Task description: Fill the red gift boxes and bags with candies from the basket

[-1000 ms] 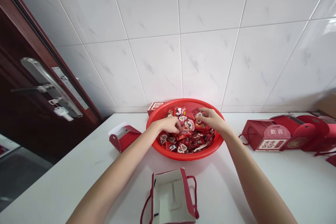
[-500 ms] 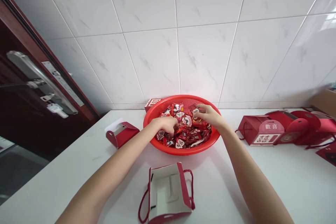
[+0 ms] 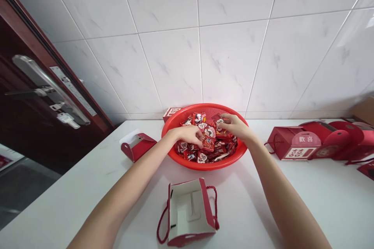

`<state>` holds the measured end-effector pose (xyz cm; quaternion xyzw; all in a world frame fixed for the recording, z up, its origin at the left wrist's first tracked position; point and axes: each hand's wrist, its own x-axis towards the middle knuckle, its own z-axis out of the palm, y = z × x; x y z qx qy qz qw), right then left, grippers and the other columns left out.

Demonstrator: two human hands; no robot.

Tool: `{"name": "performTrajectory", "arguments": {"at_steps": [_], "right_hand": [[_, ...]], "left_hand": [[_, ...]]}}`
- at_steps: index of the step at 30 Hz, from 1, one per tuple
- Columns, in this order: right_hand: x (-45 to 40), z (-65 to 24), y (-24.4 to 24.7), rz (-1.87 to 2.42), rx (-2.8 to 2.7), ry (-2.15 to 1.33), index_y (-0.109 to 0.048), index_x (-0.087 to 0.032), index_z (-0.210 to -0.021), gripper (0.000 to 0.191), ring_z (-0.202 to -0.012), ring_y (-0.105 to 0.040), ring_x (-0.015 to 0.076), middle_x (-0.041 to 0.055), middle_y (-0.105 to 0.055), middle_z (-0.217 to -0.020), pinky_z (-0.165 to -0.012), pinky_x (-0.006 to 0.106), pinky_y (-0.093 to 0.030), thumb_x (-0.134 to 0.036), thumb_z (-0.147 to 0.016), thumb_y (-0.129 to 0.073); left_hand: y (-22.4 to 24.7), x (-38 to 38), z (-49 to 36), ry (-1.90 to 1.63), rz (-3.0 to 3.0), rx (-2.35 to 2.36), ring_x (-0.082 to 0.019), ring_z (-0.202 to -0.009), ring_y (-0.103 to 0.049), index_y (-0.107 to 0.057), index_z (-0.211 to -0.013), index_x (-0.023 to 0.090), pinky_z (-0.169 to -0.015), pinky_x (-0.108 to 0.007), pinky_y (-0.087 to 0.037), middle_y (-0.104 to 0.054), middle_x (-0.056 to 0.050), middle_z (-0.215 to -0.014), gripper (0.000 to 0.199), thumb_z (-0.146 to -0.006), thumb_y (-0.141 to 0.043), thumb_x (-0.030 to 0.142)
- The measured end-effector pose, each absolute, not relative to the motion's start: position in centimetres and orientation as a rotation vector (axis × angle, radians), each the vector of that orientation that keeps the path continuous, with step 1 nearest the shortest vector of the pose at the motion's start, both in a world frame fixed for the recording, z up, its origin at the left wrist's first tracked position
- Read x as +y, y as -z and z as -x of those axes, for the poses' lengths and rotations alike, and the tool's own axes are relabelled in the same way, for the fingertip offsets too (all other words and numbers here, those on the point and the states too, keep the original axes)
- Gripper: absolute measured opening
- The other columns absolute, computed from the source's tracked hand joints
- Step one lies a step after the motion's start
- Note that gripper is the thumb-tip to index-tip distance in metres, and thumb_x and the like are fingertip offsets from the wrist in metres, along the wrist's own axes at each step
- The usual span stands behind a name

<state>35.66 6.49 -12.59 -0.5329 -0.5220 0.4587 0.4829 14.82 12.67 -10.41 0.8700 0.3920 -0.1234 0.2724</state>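
A red oval basket [image 3: 204,166] full of red wrapped candies [image 3: 201,157] stands against the wall. My left hand [image 3: 191,136] is over its left half, fingers pinched on a red candy packet [image 3: 208,144]. Over the right half, my right hand [image 3: 233,125] has thumb and fingers closed on a dark red candy packet [image 3: 217,121]. An open red box [image 3: 188,210] with a white inside and rope handles lies in front of the basket, with nothing inside it.
Another open red box [image 3: 137,146] lies left of the basket, and a small box [image 3: 171,113] sits behind it. Several closed red boxes [image 3: 295,144] line the right side of the white table [image 3: 99,179]. A dark door [image 3: 32,124] is at the left.
My left hand has lifted slightly and moved right, with a red packet now showing at its fingertips. My right hand has barely moved. The whole view has shifted slightly.
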Motion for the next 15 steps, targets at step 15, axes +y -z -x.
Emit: {"name": "performTrajectory", "arguments": {"at_steps": [15], "right_hand": [[6.3, -35.7, 12.1, 1.292, -1.325, -1.125, -0.070, -0.018, -0.103, 0.024, -0.073, -0.068, 0.0167, 0.0012, -0.070, -0.079, -0.065, 0.027, -0.060, -0.020, -0.080, -0.071]], "left_hand": [[11.4, 14.9, -13.6, -0.403, -2.163, 0.871, -0.018, -0.075, -0.062, -0.074, -0.090, 0.015, -0.069, -0.028, -0.046, -0.070, -0.002, -0.080, 0.039, -0.071, -0.077, 0.048]]}}
